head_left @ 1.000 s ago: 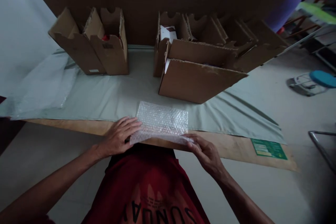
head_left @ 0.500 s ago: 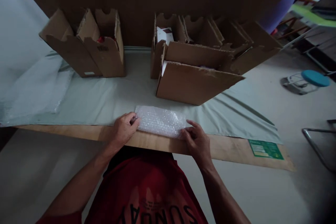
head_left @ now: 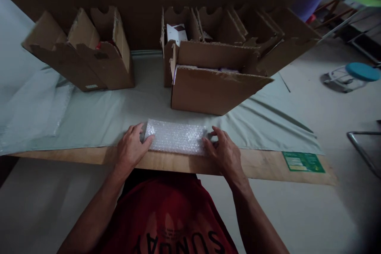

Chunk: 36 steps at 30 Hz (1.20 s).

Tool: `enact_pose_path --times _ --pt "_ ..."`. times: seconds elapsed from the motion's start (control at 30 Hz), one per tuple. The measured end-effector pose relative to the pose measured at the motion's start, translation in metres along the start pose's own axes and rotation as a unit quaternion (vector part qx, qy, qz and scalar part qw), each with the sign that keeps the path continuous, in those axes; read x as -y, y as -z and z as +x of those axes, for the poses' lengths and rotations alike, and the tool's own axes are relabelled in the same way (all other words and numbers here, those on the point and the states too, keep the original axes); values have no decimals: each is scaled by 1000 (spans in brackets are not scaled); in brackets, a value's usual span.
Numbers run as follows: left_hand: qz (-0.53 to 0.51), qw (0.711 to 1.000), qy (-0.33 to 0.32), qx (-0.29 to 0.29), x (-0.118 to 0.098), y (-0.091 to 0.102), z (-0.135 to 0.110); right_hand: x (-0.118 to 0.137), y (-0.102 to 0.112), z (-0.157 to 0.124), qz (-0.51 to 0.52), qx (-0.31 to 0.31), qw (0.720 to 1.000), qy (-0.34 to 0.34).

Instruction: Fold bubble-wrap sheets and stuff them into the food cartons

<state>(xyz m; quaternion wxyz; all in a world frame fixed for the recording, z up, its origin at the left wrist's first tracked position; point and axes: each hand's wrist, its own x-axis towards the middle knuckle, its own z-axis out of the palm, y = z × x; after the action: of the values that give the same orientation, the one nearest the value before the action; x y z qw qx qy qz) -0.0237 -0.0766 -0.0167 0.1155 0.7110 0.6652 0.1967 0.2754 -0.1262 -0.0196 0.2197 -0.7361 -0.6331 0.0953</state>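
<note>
A bundle of clear bubble wrap [head_left: 175,138] lies rolled near the front edge of the wooden table [head_left: 262,168], on a pale green cloth [head_left: 113,111]. My left hand [head_left: 131,149] grips its left end with curled fingers. At the right end my right hand [head_left: 223,151] presses on it, fingers bent over the wrap. What is inside the wrap is hidden.
An open cardboard box [head_left: 208,83] stands just behind the bundle, with more open boxes [head_left: 89,55] at back left and back right [head_left: 268,35]. Folded bubble wrap [head_left: 32,107] lies at far left. A green label [head_left: 303,162] sits on the table's right. A blue stool [head_left: 360,73] is on the floor.
The flat sheet of bubble wrap has been folded and rolled away from me into a narrow bundle. Both hands moved forward onto its ends.
</note>
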Motion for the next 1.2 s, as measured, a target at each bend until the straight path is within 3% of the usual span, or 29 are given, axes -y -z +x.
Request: enact_pose_path --times 0.17,0.27,0.33,0.43,0.53,0.63,0.7,0.77,0.83,1.0,1.1,1.2 --pt "28 999 -16 13 -3 -2 11 10 0 19 -72 41 997 7" --pt "11 999 -33 35 -7 -4 14 14 -1 25 -55 87 995 9" --pt "-31 998 -36 34 -8 -4 12 13 0 26 -24 110 994 7" --pt "-159 987 -1 31 -6 -1 8 9 5 20 67 79 995 13" --pt "-355 928 71 84 -2 6 3 5 12 10 226 56 972 3" --pt "-511 844 127 101 -2 15 1 3 22 3 395 89 914 -31" --pt "-557 816 124 93 -7 22 3 3 32 5 468 95 878 -40" --pt "-574 809 88 93 -14 30 10 4 48 14 503 82 860 -36" --pt "-568 819 28 76 -23 43 24 6 69 28 512 62 856 -18" --pt "-465 867 -178 -21 -62 94 78 15 136 73 434 -10 897 82" --pt "-398 872 -269 -95 -93 121 112 20 167 101 290 -164 928 169" --pt "-266 885 -331 -190 -117 128 143 22 182 131 109 -326 906 249"
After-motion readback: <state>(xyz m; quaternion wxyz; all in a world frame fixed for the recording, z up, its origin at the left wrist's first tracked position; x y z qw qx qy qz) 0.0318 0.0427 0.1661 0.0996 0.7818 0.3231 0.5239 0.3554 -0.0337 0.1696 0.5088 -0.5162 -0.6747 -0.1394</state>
